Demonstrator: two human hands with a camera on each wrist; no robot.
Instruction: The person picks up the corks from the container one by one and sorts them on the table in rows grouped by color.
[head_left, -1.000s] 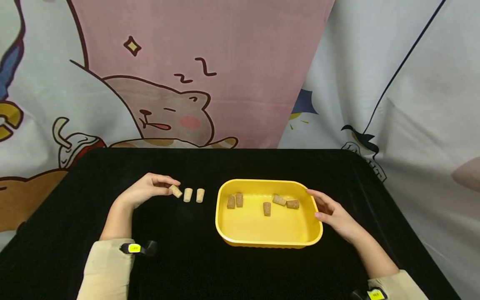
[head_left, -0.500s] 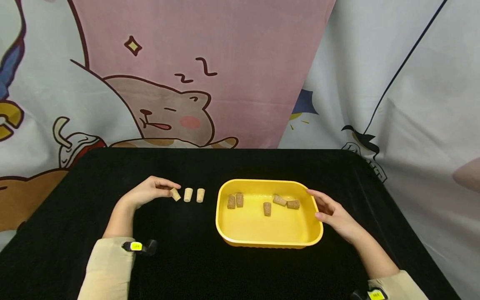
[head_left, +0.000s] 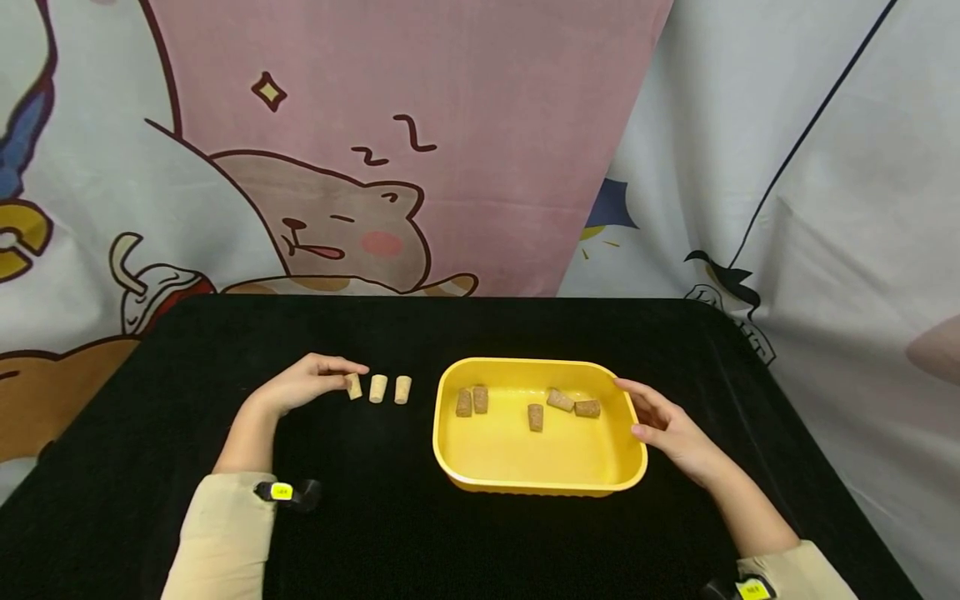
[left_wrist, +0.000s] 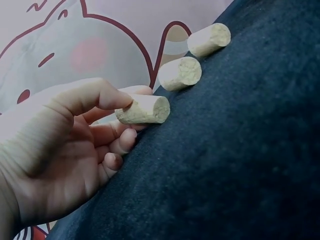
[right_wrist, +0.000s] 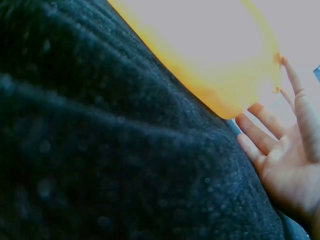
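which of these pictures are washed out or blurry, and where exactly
Right wrist: the yellow tray is washed nearly white inside, and the black cloth looks soft; left wrist: the held cork is pale but clear; head: fairly even light, the tray's corks distinct.

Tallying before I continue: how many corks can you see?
8: one cork in the left hand, two corks on the black cloth, five corks in the yellow tray.

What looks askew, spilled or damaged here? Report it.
Nothing looks spilled or damaged. Only the five brown corks in the yellow tray look untidy, lying at mixed angles; the three pale corks outside form a row.
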